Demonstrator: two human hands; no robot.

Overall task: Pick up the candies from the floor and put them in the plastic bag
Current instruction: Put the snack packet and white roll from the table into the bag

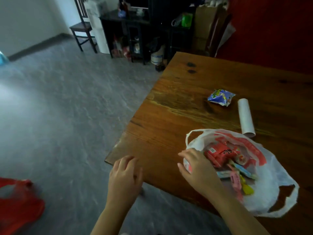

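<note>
A white and red plastic bag [269, 194] lies open on the wooden table [186, 102], with several wrapped candies [237, 168] inside it. My right hand [198, 168] is at the bag's left rim, fingers spread and relaxed, touching the plastic. Over the table's near left corner hovers my left hand [125, 175], fingers loosely curled and holding nothing. A blue snack packet [221, 97] lies further back on the table. No candy shows on the grey floor [67, 107].
A white paper roll [246, 116] lies beside the bag. A red object [18, 206] sits on the floor at lower left. A dark chair [81, 28] and dark shelving [135, 31] stand at the far wall.
</note>
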